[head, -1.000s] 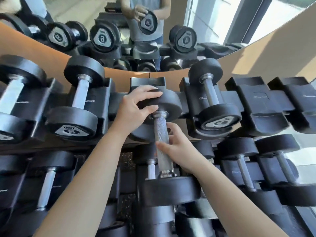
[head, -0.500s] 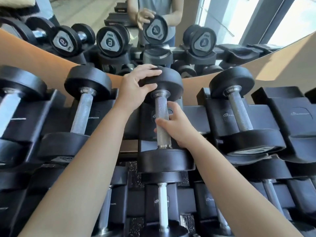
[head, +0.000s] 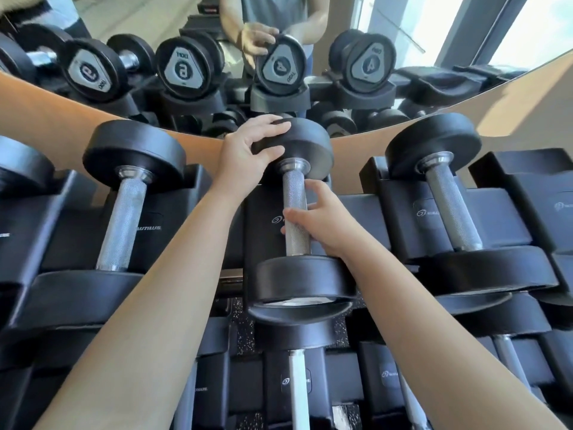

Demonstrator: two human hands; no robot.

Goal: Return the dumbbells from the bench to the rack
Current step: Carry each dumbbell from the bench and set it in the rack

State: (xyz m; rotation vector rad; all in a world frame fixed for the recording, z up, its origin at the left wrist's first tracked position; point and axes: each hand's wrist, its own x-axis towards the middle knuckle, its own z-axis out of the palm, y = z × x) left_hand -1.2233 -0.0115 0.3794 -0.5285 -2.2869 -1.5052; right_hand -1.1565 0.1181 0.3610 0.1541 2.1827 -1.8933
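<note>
At the left end of the rack's (head: 393,212) top tier, one dumbbell (head: 18,181) is cut off by the picture's edge, and beside it a larger dumbbell (head: 124,209) lies seated in its cradle, knurled handle pointing away from you toward the mirror (head: 310,41). Your left hand (head: 248,156) rests on the far head of the centre dumbbell (head: 296,212), fingers spread over its rubber rim and thumb against its inner face. That dumbbell lies in the middle cradle of the top tier, far head toward the rack's back edge, near head over the front edge. Your right hand (head: 322,221) is curled around the handle from the right, fingertips wrapping underneath, thumb on top. To the right, another dumbbell (head: 449,200) sits in the next cradle, and past it an unoccupied cradle (head: 533,193) reaches the right end. A lower tier of dumbbells (head: 297,377) shows beneath your forearms.
</note>
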